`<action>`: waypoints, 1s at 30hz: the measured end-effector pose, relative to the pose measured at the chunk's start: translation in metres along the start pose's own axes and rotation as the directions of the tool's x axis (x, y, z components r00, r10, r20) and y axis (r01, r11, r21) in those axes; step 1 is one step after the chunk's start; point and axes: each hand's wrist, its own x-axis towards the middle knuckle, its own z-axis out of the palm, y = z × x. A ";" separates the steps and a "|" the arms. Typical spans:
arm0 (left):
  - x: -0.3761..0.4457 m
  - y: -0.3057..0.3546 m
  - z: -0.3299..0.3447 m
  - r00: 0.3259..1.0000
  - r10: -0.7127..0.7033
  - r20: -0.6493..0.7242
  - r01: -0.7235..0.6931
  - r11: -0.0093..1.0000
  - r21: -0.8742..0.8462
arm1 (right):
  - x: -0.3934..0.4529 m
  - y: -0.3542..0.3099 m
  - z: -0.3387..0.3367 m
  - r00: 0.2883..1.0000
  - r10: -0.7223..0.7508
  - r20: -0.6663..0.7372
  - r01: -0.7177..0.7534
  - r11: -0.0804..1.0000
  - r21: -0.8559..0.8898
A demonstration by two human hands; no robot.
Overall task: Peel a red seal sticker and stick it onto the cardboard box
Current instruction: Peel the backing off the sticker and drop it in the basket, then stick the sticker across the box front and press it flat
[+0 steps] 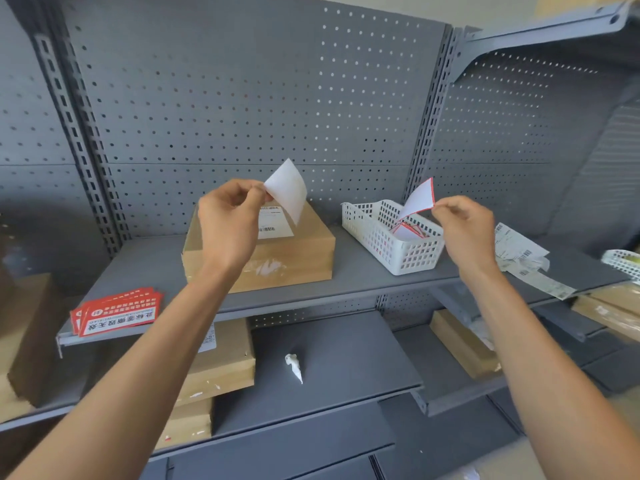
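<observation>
From my head camera, I have the two layers apart. My left hand pinches a plain white sheet, probably the backing, by its corner above the cardboard box on the shelf. My right hand, fingers closed, holds the red seal sticker by one edge, white side toward me, over the white basket, I think to keep the glue off my skin. It is not yet on the box. More stickers lie at the shelf's left end.

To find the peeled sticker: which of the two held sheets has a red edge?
The sheet in the right hand, the sticker; the left hand's sheet is plain white.
</observation>
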 end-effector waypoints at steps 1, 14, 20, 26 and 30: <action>-0.001 0.000 0.007 1.000 -0.001 0.009 0.001 1.000 -0.001 | 0.005 0.003 -0.002 1.000 0.018 0.013 -0.017 1.000 -0.010; -0.012 -0.005 0.063 0.998 0.032 0.050 -0.033 0.999 0.020 | 0.036 0.033 -0.016 0.984 0.089 0.156 -0.025 0.928 -0.372; -0.020 -0.007 0.073 0.998 0.018 0.055 -0.021 0.998 0.063 | 0.039 0.038 -0.019 0.993 0.022 0.117 0.031 0.901 -0.432; -0.028 -0.006 0.074 0.999 0.024 0.043 -0.029 0.992 0.122 | 0.035 0.027 -0.011 0.982 -0.161 0.102 0.187 0.915 -0.357; -0.035 -0.003 0.073 0.996 0.090 0.023 -0.093 0.975 0.203 | 0.006 -0.011 0.009 0.925 -0.299 0.233 0.351 0.908 -0.230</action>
